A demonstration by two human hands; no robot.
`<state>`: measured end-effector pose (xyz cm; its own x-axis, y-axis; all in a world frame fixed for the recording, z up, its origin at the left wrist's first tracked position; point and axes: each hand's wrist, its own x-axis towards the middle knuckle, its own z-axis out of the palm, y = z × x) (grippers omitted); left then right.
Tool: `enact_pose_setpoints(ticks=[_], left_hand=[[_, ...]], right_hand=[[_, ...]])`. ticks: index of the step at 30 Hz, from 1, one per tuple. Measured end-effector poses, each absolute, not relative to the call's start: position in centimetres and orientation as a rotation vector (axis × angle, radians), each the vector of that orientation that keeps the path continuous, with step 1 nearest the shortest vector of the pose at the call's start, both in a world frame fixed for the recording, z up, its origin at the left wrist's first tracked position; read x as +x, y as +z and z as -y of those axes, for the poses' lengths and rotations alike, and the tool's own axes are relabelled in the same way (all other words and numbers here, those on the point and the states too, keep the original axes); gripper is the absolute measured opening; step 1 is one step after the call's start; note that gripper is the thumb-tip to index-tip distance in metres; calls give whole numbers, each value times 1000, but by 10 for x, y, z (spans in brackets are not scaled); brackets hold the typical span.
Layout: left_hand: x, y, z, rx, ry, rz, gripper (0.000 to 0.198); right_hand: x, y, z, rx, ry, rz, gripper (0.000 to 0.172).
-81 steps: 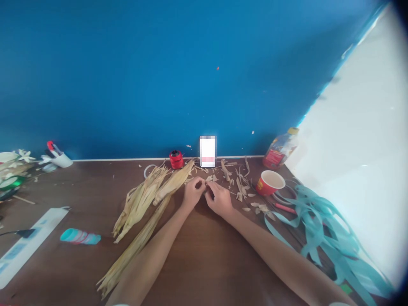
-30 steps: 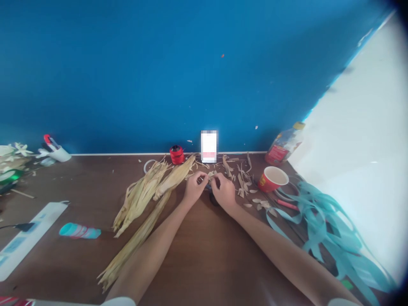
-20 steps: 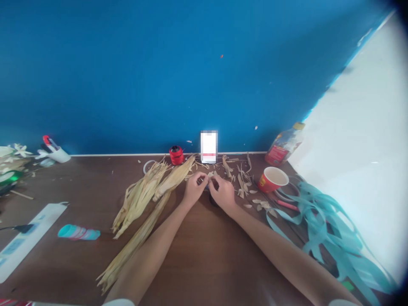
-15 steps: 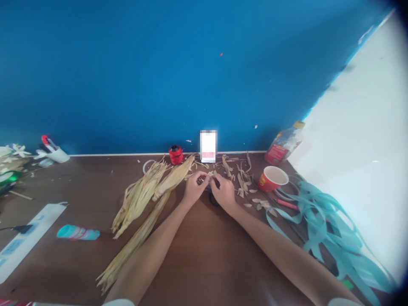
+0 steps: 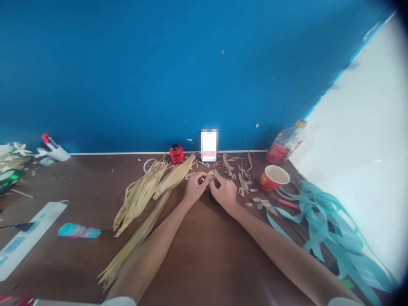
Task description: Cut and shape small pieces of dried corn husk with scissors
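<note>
My left hand [image 5: 194, 189] and my right hand [image 5: 226, 194] meet above the middle of the table, fingertips nearly touching. Both are closed in a pinch, thumb against forefinger. Whatever lies between the fingertips is too small to make out; pale scraps show just behind them. A dark round thing, partly hidden, sits under my right hand. Dried corn husks [image 5: 137, 207] lie left of my left hand, one long bunch running beside my left forearm. Torn husk strips [image 5: 244, 180] are scattered to the right of my right hand.
Against the blue wall stand a red spool [image 5: 177, 154] and a bright blurred screen [image 5: 209, 145]. On the right are a paper cup [image 5: 269, 180], a bottle [image 5: 284, 144] and tangled teal ribbon [image 5: 321, 225]. Leftward lie a teal roll [image 5: 79, 230], a power strip [image 5: 30, 238] and a pen cup [image 5: 59, 153].
The view has shifted very slightly. Both hands keep their pinch in almost the same place, and nothing on the table has visibly moved.
</note>
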<state>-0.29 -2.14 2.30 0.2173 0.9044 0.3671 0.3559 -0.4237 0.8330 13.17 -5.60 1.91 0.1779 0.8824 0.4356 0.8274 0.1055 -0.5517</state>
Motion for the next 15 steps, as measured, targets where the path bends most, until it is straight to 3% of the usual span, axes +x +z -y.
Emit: enact_pose_setpoints(ticks=[15], left_hand=[[-2, 25, 22, 1893, 1166, -1169, 17]], right_hand=[[135, 13, 52, -1687, 110, 1655, 22]])
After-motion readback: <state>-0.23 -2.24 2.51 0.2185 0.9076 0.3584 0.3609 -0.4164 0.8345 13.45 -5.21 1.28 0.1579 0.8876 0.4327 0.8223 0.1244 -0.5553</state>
